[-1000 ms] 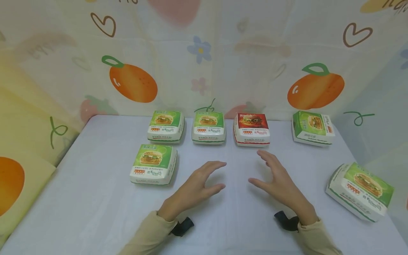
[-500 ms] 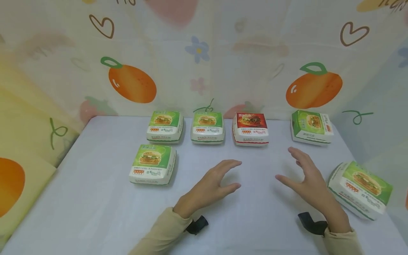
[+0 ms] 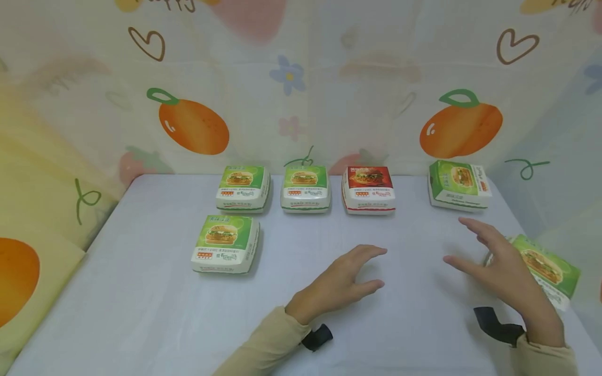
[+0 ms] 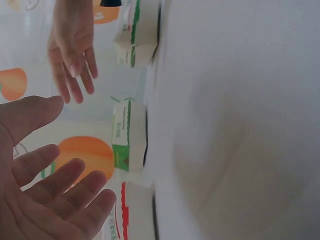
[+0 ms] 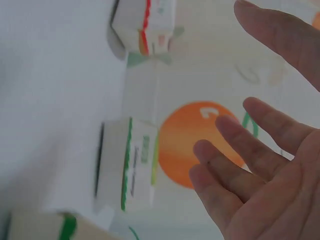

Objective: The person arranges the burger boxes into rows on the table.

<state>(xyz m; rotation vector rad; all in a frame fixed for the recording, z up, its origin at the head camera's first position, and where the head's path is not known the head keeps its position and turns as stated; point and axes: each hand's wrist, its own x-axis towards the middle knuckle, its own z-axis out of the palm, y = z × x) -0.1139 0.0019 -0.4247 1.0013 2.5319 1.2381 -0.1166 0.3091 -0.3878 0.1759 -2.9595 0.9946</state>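
Observation:
My left hand (image 3: 336, 284) hovers over the middle of the table, thumb and fingers spread apart with nothing between them. Toward the right side, my right hand (image 3: 505, 274) is also spread and holds nothing. In the head view it overlaps a tilted green-and-white burger box (image 3: 552, 266), hiding that box's left part. Beyond the right hand, a turned green burger box (image 3: 460, 185) sits at the back right corner. The red-topped burger box (image 3: 369, 190) stands at the back, beyond my left hand. Both palms show in the wrist views, the left palm (image 4: 50, 200) with fingers slightly bent.
Two green burger boxes, one at the back left (image 3: 243, 189) and one at the back middle (image 3: 305, 189), line up with the red one. Another green box (image 3: 226, 244) lies in front of them at left. A fruit-print curtain (image 3: 367, 115) hangs behind the white table (image 3: 141, 292).
Both hands have moved to the right across the table, still spread. The right hand now covers part of the tilted box at the right. The boxes have stayed in place.

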